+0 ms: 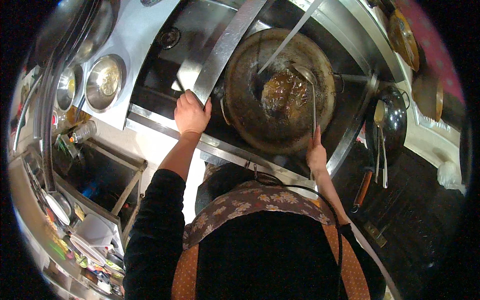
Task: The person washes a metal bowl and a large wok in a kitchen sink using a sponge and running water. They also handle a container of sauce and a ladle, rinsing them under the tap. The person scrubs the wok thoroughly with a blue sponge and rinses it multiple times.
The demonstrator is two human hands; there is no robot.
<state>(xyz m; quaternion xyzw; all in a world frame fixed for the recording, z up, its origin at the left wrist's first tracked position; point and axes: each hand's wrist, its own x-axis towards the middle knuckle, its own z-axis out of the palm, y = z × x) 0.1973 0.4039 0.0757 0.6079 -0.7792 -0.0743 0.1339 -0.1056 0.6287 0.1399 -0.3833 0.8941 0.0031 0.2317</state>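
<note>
A large wok [240, 123] sits before me with brown, glossy, bubbling food or liquid [287, 93] in its bottom. My right hand [317, 155] is closed around the handle of a metal ladle [314, 108], whose bowl touches the right side of the bubbling contents. To the left of the wok, my left hand [192, 112] is curled over the near end of a flat stainless-steel strip [225, 48]. A thin dark piece shows beside its fingers; whether the hand grips it or the strip is hidden.
A thin metal bar [288, 41] reaches over the wok. Steel bowls [104, 83] stand on the left counter [131, 45]. At right, a second dark wok [393, 112] holds long-handled utensils [380, 116]. Bottles [84, 131] stand lower left. A black cable [337, 221] crosses my apron.
</note>
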